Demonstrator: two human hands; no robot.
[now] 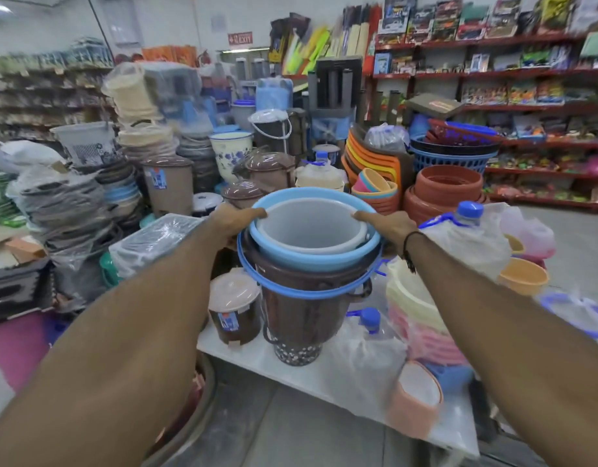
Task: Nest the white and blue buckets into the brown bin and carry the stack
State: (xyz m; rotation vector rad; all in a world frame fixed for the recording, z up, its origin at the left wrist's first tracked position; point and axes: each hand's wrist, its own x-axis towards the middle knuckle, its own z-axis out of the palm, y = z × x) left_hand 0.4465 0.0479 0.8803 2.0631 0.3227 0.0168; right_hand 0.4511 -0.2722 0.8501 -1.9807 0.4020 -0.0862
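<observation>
The white bucket (311, 227) sits inside the blue bucket (311, 259), which sits inside the tall brown bin (302, 315) with a patterned base. A blue handle hoop hangs around the bin below the rims. The stack is held up in front of me, above a white table (257, 360). My left hand (235, 219) grips the stack's rim on the left, thumb over the blue rim. On the opposite side my right hand (387, 227) grips the rim, a black band on its wrist.
A small brown lidded bin (235, 306) stands on the table left of the stack. Wrapped water jugs (368, 348) and pastel tubs (415, 308) crowd the right. Stacked bins, baskets and pots fill the floor behind. Red shelves line the right wall.
</observation>
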